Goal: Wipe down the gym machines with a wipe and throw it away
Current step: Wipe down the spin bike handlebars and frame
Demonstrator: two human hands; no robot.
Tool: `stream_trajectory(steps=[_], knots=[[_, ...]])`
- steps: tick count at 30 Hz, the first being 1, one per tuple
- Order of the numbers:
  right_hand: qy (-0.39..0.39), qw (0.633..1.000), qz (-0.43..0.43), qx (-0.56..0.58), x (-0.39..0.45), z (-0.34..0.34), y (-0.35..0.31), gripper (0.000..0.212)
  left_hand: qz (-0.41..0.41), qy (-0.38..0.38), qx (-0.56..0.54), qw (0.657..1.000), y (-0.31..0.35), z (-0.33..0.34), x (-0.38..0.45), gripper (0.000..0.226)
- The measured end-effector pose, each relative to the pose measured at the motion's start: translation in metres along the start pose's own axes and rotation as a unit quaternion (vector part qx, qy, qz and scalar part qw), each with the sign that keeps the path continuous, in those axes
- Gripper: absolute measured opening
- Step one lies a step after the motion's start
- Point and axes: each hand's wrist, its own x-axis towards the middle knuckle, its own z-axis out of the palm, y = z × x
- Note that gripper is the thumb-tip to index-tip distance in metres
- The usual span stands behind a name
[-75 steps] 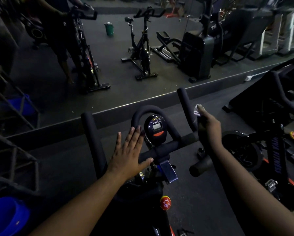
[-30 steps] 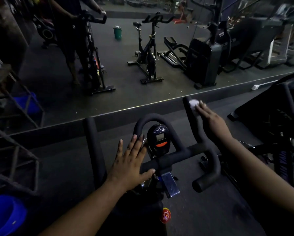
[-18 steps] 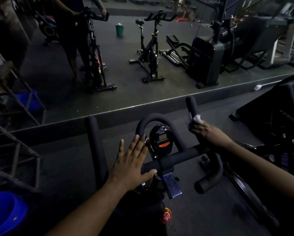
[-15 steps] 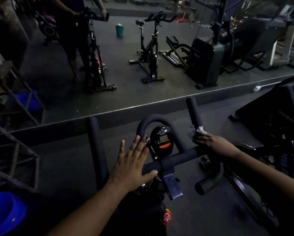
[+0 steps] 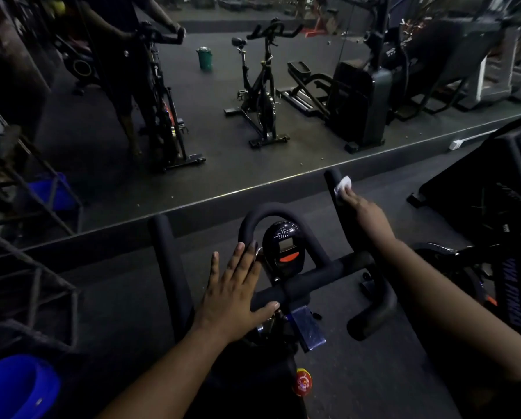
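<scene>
Dim gym floor, mirror ahead. Your right hand [image 5: 365, 211] pinching wipe [image 5: 343, 185] against right handlebar horn [image 5: 333, 184], wiping near tip. Left hand [image 5: 233, 293] resting flat, released, on crossbar [image 5: 310, 279]. Remaining, likely: other bars, machines, binning wipe.

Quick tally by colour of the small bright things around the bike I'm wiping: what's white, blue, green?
White: 1, the wipe pressed on the right handlebar horn by the right hand.
Blue: 2, the tub at lower left and the crate under the rack.
Green: 1, the bin on the far floor.
Total: 4.
</scene>
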Motion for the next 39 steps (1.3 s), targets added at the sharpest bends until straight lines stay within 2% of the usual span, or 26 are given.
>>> stream_trajectory(steps=[3,6,8,10,13,17,18,20,23,25,27,28,29,32,35,37,39], knots=[[-0.034,0.997,-0.01,-0.062,-0.044,0.016,0.019,0.069,0.0,-0.005,-0.004,1.0,0.0,-0.001,0.001,0.098],[-0.092,0.991,0.034,-0.09,-0.086,0.021,0.027,0.079,0.002,-0.015,-0.009,1.0,0.0,-0.002,0.001,0.1],[-0.102,0.987,0.059,-0.107,-0.102,0.02,0.017,0.077,0.002,-0.026,-0.011,1.0,0.0,-0.003,0.001,0.1],[-0.059,0.995,0.056,-0.053,-0.11,0.023,-0.004,0.064,0.0,-0.034,-0.013,0.999,0.0,-0.003,0.003,0.099],[-0.034,0.999,-0.008,0.003,-0.124,0.037,-0.045,0.045,0.002,-0.047,-0.019,0.999,-0.001,-0.005,0.002,0.1],[-0.016,0.998,0.004,0.064,-0.151,0.039,-0.064,0.029,0.005,-0.051,-0.034,0.998,-0.001,-0.006,-0.002,0.103],[-0.021,0.995,0.005,0.1,-0.154,0.032,-0.07,0.032,0.004,-0.054,-0.036,0.998,-0.002,-0.007,-0.002,0.103],[0.018,0.978,0.049,0.202,-0.15,0.017,-0.076,0.032,0.001,-0.065,-0.041,0.997,-0.002,-0.009,-0.001,0.104],[0.1,0.96,0.02,0.262,-0.116,-0.004,-0.087,0.034,0.003,-0.082,-0.047,0.996,-0.002,-0.012,-0.001,0.103],[0.082,0.97,-0.044,0.226,-0.086,-0.015,-0.092,0.043,0.005,-0.081,-0.053,0.995,-0.002,-0.014,-0.001,0.103],[0.036,0.974,-0.165,0.151,-0.06,-0.007,-0.094,0.058,0.005,-0.083,-0.054,0.995,-0.002,-0.014,-0.002,0.103],[0.004,0.974,-0.19,0.124,-0.051,-0.003,-0.095,0.061,0.004,-0.086,-0.051,0.995,-0.003,-0.014,-0.002,0.103],[-0.021,0.977,-0.185,0.106,-0.047,0.001,-0.095,0.063,0.002,-0.086,-0.048,0.995,-0.002,-0.015,-0.003,0.103],[0.001,0.982,-0.179,0.066,-0.051,0.009,-0.081,0.067,0.003,-0.089,-0.045,0.995,-0.003,-0.015,-0.002,0.104],[-0.042,0.975,-0.218,0.02,-0.077,0.016,-0.054,0.067,0.007,-0.085,-0.055,0.995,-0.004,-0.014,-0.001,0.104],[-0.061,0.972,-0.225,-0.018,-0.103,0.024,-0.035,0.078,0.006,-0.08,-0.058,0.995,-0.003,-0.013,-0.002,0.104],[-0.052,0.958,-0.27,-0.077,-0.12,0.023,-0.027,0.08,0.005,-0.081,-0.057,0.995,-0.003,-0.013,-0.002,0.104]])
